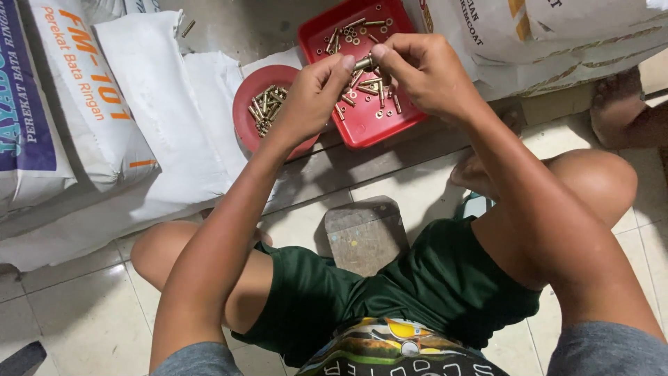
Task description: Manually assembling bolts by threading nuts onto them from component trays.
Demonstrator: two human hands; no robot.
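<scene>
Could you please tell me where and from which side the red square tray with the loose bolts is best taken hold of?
Judging by its pose, grip the red square tray at its raised near rim, coming from the person's side. Sacks crowd its far edge, and the round red dish sits close on the left.

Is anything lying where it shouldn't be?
Yes. One brass bolt lies alone on the white sack, away from the round red dish and the square red tray that hold the other pieces. Both hands pinch another bolt above the tray.
</scene>
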